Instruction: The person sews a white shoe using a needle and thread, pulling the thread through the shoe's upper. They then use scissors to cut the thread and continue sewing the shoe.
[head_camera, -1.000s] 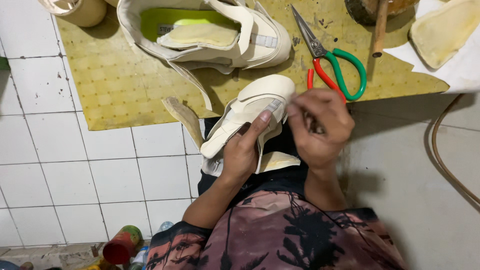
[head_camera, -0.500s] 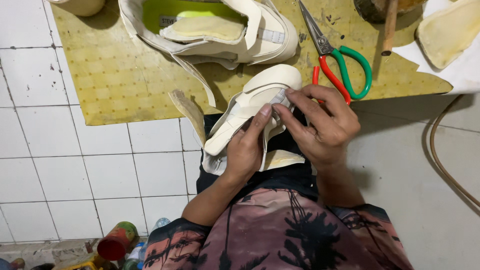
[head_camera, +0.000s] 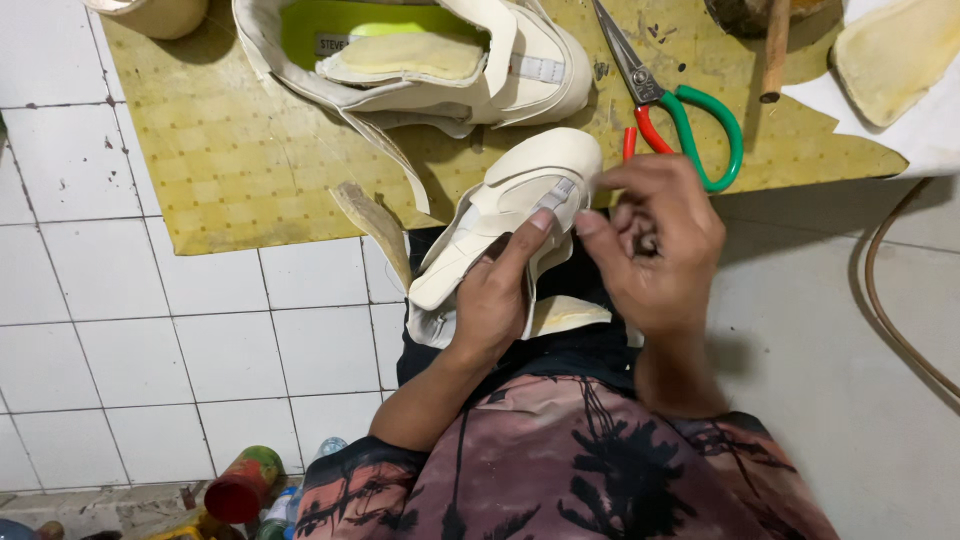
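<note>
Two hands on one cream shoe upper over my lap. Left hand wraps it from below, thumb up on the strap. Right hand at 3 o'clock, fingers curled, fingertip touching the toe edge; can't tell if it pinches anything. At 12: yellow mat, 2nd upper. At 1: scissors w/ red-green handles.

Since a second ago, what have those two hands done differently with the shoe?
The right hand has shifted slightly along the cream shoe, its fingers now pinching at the small strap near the toe. The left hand still grips the shoe from below, thumb on top. Scissors, the other shoe and the yellow mat lie as before.
</note>
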